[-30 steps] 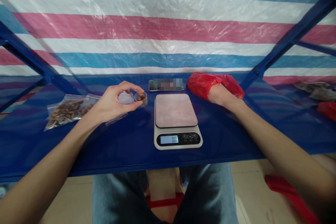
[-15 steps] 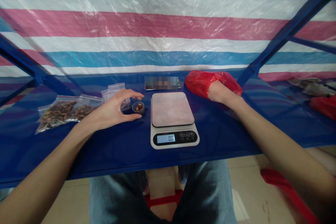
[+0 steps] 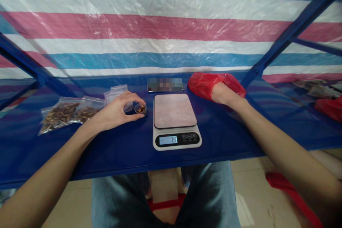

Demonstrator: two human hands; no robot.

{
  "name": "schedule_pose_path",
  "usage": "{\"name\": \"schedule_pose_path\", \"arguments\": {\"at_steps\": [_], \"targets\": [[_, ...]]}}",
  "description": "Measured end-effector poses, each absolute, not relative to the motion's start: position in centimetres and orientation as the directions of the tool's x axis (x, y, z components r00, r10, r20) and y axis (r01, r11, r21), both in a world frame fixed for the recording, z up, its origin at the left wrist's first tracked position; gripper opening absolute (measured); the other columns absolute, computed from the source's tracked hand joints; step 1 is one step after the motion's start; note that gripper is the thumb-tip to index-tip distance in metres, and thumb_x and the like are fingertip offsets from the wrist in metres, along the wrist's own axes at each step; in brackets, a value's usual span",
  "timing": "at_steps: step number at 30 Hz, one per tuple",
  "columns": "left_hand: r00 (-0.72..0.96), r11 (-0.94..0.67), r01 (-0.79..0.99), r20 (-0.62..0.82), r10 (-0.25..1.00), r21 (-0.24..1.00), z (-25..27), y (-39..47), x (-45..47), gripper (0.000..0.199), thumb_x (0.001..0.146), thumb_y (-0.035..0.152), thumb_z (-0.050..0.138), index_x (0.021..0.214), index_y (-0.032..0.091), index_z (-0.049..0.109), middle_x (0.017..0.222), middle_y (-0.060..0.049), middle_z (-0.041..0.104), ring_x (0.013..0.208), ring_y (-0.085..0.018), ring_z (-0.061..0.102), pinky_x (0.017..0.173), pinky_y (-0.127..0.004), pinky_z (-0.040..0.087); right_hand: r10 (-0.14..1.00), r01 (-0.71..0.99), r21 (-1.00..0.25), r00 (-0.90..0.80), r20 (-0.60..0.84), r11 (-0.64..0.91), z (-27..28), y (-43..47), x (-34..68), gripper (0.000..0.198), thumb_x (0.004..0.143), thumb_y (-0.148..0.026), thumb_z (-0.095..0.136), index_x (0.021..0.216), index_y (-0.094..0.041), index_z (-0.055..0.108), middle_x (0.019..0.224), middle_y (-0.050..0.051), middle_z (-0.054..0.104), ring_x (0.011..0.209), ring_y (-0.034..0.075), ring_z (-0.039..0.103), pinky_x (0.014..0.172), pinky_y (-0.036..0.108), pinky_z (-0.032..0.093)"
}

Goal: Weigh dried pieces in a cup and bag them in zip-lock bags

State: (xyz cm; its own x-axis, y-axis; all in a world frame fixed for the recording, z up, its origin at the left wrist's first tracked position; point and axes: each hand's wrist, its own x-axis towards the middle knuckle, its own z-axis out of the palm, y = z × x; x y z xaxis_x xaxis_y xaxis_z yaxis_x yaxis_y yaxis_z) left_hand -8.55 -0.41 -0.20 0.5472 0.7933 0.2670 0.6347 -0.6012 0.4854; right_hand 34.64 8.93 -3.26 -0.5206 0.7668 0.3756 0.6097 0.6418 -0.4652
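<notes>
My left hand (image 3: 124, 111) has its thumb and fingertips closed around a small clear round cup (image 3: 140, 109) with brown pieces inside. The cup rests on the blue table, just left of a white digital scale (image 3: 175, 112). Nothing lies on the scale's plate, and its display reads minus 7.4. On the other side, my right hand (image 3: 223, 92) reaches into a red plastic bag (image 3: 201, 84). Its fingers are hidden by the plastic, so what they hold does not show.
Zip bags of brown dried pieces (image 3: 62, 114) lie at the left, beside flat clear zip bags (image 3: 115, 92). A phone-like flat device (image 3: 165, 85) sits behind the scale. Blue metal posts (image 3: 267, 58) flank the table, with a striped tarp (image 3: 160, 26) behind.
My left thumb and fingers have closed in on the small cup. The scale's display has gone from 0.0 to minus 7.4. My right hand stays inside the red bag.
</notes>
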Motion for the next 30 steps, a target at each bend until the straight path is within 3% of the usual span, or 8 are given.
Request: {"name": "schedule_pose_path", "arguments": {"at_steps": [5,8,12,20,25,27,30], "targets": [[0.452,-0.569,0.614,0.347,0.822,0.547,1.1,-0.5,-8.1,0.03,0.085,0.045,0.081,0.107,0.025,0.077,0.104,-0.004,0.079,0.095,-0.024,0.071,0.091,-0.039,0.056,0.761,0.608,-0.459,-0.536,0.364,0.648,-3.2,9.0,34.5,0.039,0.099,-0.03,0.054,0.131,-0.02,0.073,0.145,0.013,0.071,0.136,0.033,0.066,0.126,0.056,0.043],[0.396,-0.572,0.596,0.412,0.82,0.564,2.1,-0.6,-6.5,0.034,0.085,0.04,0.082,0.116,0.028,0.076,0.106,-0.003,0.078,0.093,-0.022,0.07,0.088,-0.037,0.055,0.778,0.67,-0.398,-0.509,0.368,0.626,-2.9,8.6,34.3,0.032,0.092,-0.026,0.054,0.113,-0.023,0.078,0.132,0.011,0.077,0.129,0.037,0.07,0.123,0.058,0.046],[0.503,-0.648,0.531,0.412,0.759,0.546,2.9,-0.5,-3.0,0.034,0.085,0.037,0.083,0.117,0.028,0.076,0.111,-0.002,0.079,0.099,-0.022,0.069,0.091,-0.038,0.055,0.802,0.724,-0.355,-0.485,0.348,0.592,-2.4,8.0,34.1,0.028,0.085,-0.022,0.054,0.099,-0.025,0.077,0.113,0.01,0.081,0.114,0.039,0.075,0.114,0.06,0.054],[0.648,-0.715,0.425,0.365,0.668,0.554,2.6,0.8,1.0,0.027,0.086,0.029,0.084,0.111,0.026,0.076,0.106,-0.002,0.08,0.108,-0.025,0.068,0.101,-0.046,0.053,0.793,0.72,-0.345,-0.485,0.369,0.602,-2.1,7.8,33.9,0.029,0.086,-0.023,0.055,0.103,-0.026,0.078,0.118,0.01,0.081,0.117,0.038,0.074,0.116,0.056,0.054],[0.651,-0.702,0.441,0.34,0.679,0.559,3.1,1.1,0.1,0.051,0.079,0.036,0.091,0.125,0.028,0.072,0.128,-0.004,0.076,0.123,-0.028,0.065,0.11,-0.047,0.049,0.764,0.677,-0.364,-0.508,0.398,0.64,-2.6,8.3,33.9,0.031,0.092,-0.031,0.06,0.117,-0.027,0.078,0.128,0.008,0.079,0.128,0.036,0.069,0.123,0.056,0.047],[0.582,-0.674,0.451,0.38,0.719,0.584,3.4,1.1,-0.7,0.048,0.086,0.04,0.083,0.13,0.028,0.07,0.133,-0.005,0.074,0.126,-0.028,0.065,0.11,-0.045,0.049,0.763,0.667,-0.376,-0.51,0.398,0.643,-2.9,8.5,33.8,0.032,0.093,-0.035,0.063,0.12,-0.027,0.077,0.13,0.008,0.078,0.129,0.036,0.069,0.122,0.056,0.047],[0.421,-0.626,0.482,0.465,0.779,0.613,3.4,1.2,-2.1,0.031,0.103,0.045,0.06,0.123,0.025,0.073,0.125,-0.005,0.077,0.118,-0.026,0.069,0.104,-0.042,0.052,0.777,0.664,-0.409,-0.484,0.402,0.626,-3.4,8.8,33.4,0.032,0.095,-0.039,0.062,0.121,-0.028,0.076,0.132,0.008,0.077,0.127,0.035,0.07,0.122,0.056,0.048]]}}
